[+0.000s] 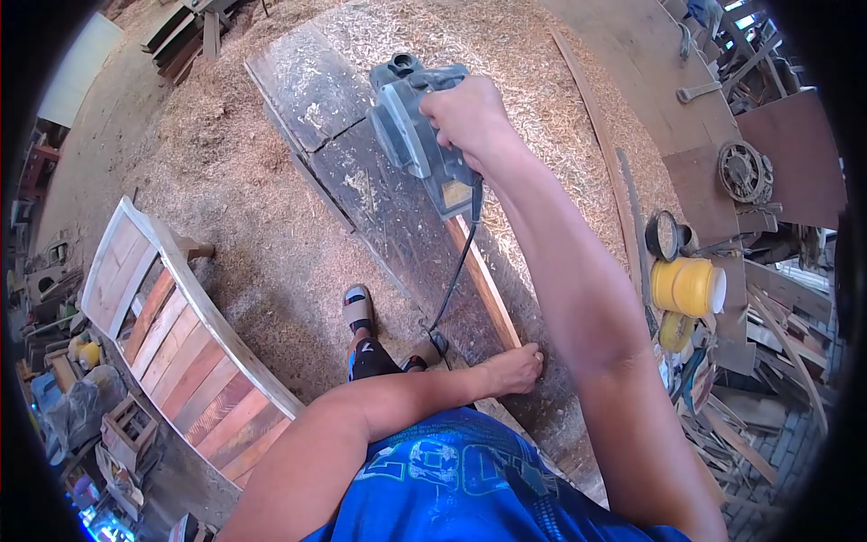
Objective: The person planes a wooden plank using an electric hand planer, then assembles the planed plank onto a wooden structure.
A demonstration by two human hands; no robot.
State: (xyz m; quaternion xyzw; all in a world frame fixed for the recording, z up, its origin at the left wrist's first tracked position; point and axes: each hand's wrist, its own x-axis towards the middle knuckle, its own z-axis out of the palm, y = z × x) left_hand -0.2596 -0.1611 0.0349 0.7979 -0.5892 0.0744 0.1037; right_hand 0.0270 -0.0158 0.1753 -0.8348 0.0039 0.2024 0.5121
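Observation:
My right hand (465, 117) is wrapped round the handle of a grey-green electric planer (406, 135), whose dark cord (459, 266) trails back toward my body. Under the planer runs a narrow wooden strip (492, 298), lying along a worn, dark workbench (361, 190). At the strip's near end, my left hand (517, 369) has its fingers closed on the wood. The far part of the strip is hidden beneath the planer and my right hand.
Wood shavings (226, 126) cover the floor and bench. A slatted wooden panel (190, 352) stands at left. To the right are a yellow container (688, 287), a wheel-like metal part (745, 172), a wrench (700, 91) and scrap wood (736, 438). A long board (601, 117) lies beyond the planer.

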